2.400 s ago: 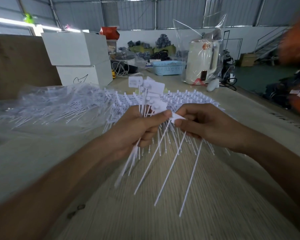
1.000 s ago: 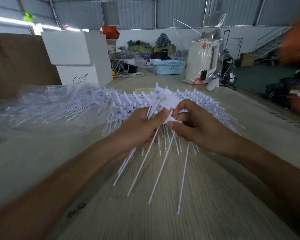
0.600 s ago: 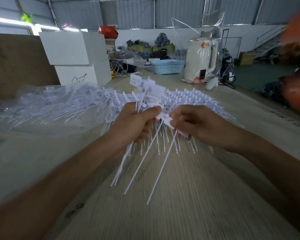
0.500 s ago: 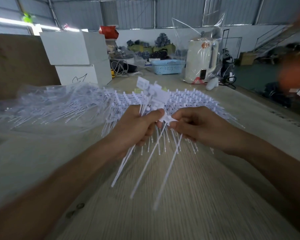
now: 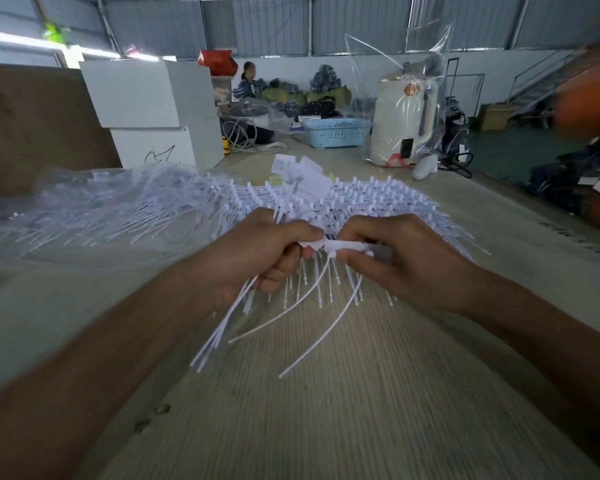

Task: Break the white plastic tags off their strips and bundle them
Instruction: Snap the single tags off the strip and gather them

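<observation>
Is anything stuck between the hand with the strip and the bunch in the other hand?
Nothing visible. The right hand pinches the white plastic tag strip right beside the left hand gripping the bundle of white tags.

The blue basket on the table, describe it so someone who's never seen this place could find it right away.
Follow the long table to its far end, past the heap of white tags. Between the stacked white boxes and the cream appliance wrapped in clear plastic sits the basket: the only light blue thing there, low, with lattice sides.
</observation>
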`<state>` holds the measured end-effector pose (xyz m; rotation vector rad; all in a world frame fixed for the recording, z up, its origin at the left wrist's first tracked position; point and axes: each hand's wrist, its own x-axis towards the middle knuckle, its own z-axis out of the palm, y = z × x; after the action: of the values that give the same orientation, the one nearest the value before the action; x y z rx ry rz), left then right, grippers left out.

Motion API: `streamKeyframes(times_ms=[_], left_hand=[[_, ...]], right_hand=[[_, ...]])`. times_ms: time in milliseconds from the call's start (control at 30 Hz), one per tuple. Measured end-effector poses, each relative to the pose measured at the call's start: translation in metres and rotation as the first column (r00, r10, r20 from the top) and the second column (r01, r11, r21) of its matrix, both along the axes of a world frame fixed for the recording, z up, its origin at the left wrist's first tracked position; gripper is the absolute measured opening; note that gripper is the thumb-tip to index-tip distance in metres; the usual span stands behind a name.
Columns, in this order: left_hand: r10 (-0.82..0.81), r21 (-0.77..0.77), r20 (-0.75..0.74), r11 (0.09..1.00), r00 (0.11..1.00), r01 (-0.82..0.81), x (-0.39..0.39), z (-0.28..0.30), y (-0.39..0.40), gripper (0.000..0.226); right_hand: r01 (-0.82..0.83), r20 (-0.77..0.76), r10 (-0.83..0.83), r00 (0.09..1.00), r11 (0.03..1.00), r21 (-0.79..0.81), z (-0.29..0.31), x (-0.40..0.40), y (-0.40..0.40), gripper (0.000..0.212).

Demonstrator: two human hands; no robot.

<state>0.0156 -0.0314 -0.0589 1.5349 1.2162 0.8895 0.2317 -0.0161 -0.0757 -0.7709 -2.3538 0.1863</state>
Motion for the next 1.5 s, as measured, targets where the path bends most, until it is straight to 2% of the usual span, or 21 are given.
streamKeyframes(times_ms=[100, 200, 267, 400, 567, 733, 867, 967, 1033, 1133, 1267, 1400, 1467, 1500], left_hand=[[-0.013, 0.032, -0.001, 0.999, 1.000, 0.013, -0.014, 0.009, 0.001, 0.039], [0.035, 0.138, 0.081, 0.989, 0.996, -0.046, -0.025, 0.018, 0.003, 0.036], [0.035, 0.209, 0.052, 0.977, 0.998, -0.045, -0.021, 0.016, 0.002, 0.035], [0.022, 0.211, -0.010, 0.977, 1.000, -0.019, 0.001, 0.000, -0.002, 0.038], [0.122, 0.245, -0.035, 0.963, 0.992, -0.110, 0.017, -0.004, -0.005, 0.043], [0.015, 0.343, -0.081, 0.939, 0.997, 0.013, 0.021, -0.003, -0.011, 0.027], [0.000, 0.388, -0.028, 0.922, 1.000, 0.011, 0.020, -0.007, -0.009, 0.045], [0.089, 0.333, 0.024, 0.939, 0.996, -0.092, 0.021, -0.007, -0.007, 0.038], [0.159, 0.295, 0.055, 0.941, 0.986, -0.168, 0.021, -0.008, -0.005, 0.038], [0.185, 0.216, 0.107, 0.955, 0.977, -0.204, 0.020, -0.005, -0.004, 0.039], [0.147, 0.128, 0.105, 0.979, 0.983, -0.160, 0.017, -0.003, -0.005, 0.035], [0.065, 0.057, 0.039, 0.996, 0.997, -0.067, 0.010, 0.003, -0.004, 0.035], [0.056, 0.050, 0.044, 0.997, 0.997, -0.058, -0.002, 0.010, -0.002, 0.039], [0.063, 0.065, 0.054, 0.996, 0.997, -0.067, -0.009, 0.013, 0.000, 0.040]], right_hand=[[0.050, 0.045, -0.049, 0.998, 0.998, -0.029, 0.007, 0.021, 0.009, 0.018], [0.060, -0.115, -0.091, 0.989, 0.967, -0.248, 0.014, 0.045, 0.017, 0.015], [0.015, -0.193, -0.088, 0.977, 0.936, -0.352, 0.013, 0.040, 0.014, 0.011], [-0.068, -0.185, -0.005, 0.983, 0.919, -0.389, 0.004, 0.008, 0.005, 0.014], [-0.181, -0.299, 0.026, 0.954, 0.845, -0.504, -0.001, -0.001, -0.001, 0.015], [-0.220, -0.307, 0.057, 0.950, 0.819, -0.529, -0.002, 0.002, -0.002, 0.016], [-0.249, -0.317, 0.077, 0.945, 0.799, -0.548, -0.001, -0.001, -0.003, 0.022], [-0.191, -0.290, 0.040, 0.956, 0.836, -0.515, -0.001, 0.001, 0.000, 0.013], [-0.151, -0.280, 0.024, 0.960, 0.884, -0.442, -0.004, -0.001, 0.000, 0.017], [-0.070, -0.242, 0.003, 0.970, 0.961, -0.268, -0.005, -0.006, 0.000, 0.012], [0.031, -0.070, -0.030, 0.997, 1.000, 0.001, -0.002, -0.002, 0.000, 0.017], [0.036, 0.020, -0.037, 0.999, 0.999, 0.036, 0.002, 0.006, 0.005, 0.014], [0.120, 0.045, -0.123, 0.991, 0.991, 0.056, 0.007, 0.020, 0.012, 0.016], [0.166, 0.001, -0.166, 0.986, 0.986, 0.010, 0.010, 0.031, 0.016, 0.016]])
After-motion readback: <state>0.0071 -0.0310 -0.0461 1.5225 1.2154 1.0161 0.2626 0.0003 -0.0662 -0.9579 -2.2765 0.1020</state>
